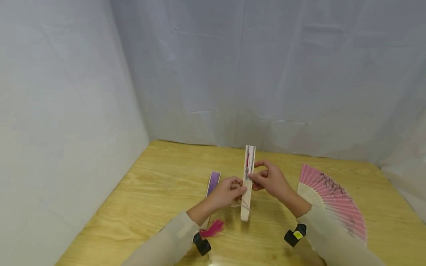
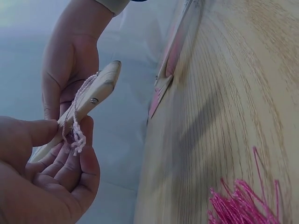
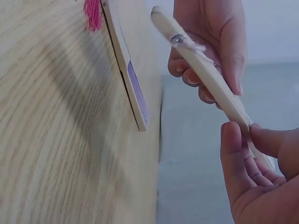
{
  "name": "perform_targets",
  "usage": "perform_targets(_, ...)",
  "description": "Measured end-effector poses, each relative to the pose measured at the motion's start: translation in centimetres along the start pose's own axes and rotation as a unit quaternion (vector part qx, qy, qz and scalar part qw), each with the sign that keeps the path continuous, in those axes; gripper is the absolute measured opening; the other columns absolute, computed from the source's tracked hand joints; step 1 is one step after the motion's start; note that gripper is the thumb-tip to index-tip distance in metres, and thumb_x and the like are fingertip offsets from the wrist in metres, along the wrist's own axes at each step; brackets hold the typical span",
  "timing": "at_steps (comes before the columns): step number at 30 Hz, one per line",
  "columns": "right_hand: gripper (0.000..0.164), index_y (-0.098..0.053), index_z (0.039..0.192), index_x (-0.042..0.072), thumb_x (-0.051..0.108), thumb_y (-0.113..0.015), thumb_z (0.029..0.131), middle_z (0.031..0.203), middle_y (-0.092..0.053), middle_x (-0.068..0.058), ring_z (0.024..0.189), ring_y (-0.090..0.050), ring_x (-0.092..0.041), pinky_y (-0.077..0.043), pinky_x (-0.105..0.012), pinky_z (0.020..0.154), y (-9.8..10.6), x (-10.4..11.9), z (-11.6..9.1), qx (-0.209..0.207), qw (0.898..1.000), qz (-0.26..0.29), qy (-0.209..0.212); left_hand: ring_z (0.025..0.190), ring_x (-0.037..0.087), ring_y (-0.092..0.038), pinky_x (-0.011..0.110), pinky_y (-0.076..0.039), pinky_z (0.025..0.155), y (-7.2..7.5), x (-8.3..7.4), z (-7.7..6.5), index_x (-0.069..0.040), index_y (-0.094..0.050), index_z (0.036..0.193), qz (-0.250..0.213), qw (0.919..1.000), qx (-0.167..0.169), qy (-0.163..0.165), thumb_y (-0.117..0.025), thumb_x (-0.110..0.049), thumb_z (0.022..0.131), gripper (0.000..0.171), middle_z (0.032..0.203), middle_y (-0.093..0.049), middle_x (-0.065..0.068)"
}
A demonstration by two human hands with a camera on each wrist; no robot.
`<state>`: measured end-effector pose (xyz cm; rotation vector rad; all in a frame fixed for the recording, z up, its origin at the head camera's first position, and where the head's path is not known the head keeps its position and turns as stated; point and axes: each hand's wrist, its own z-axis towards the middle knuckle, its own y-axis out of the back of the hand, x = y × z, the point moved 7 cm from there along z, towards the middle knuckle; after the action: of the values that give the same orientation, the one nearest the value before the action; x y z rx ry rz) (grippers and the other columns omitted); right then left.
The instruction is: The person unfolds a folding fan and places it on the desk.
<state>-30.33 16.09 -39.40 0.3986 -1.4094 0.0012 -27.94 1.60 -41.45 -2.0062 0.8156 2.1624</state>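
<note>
A folded hand fan (image 1: pixel 245 199) with pale wooden ribs is held up above the table, its printed white leaf toward the top. My left hand (image 1: pixel 229 190) pinches it near the middle, thumb on the front rib. Higher up, the thumb and fingers of my right hand (image 1: pixel 270 181) grip its right side. Near the fan's pivot hangs a light pink cord (image 2: pixel 77 133), seen in the left wrist view. Beneath my left forearm lies a second folded fan (image 1: pixel 213 183) with a purple leaf, partly hidden. Its bright pink tassel (image 1: pixel 213 228) rests on the wood.
An open pink fan (image 1: pixel 339 199) with a dark blossom print lies spread at the right of the wooden table (image 1: pixel 159 177). White sheeting (image 1: pixel 213 74) hangs behind the table and along the left side.
</note>
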Motion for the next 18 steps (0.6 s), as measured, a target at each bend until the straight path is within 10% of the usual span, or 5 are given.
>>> perform_targets(18, 0.020, -0.054, 0.105, -0.010, 0.009, -0.057, 0.098, 0.080, -0.065, -0.002, 0.069, -0.063, -0.010, -0.057, -0.026, 0.068, -0.5, -1.0, 0.0, 0.021, 0.996, 0.082, -0.037, 0.075, 0.013, -0.063, 0.038, -0.058, 0.072, 0.2, 0.6, 0.1, 0.009, -0.057, 0.115, -0.045, 0.9990, -0.002, -0.005, -0.052, -0.004, 0.100, 0.020, 0.098, -0.066, 0.016)
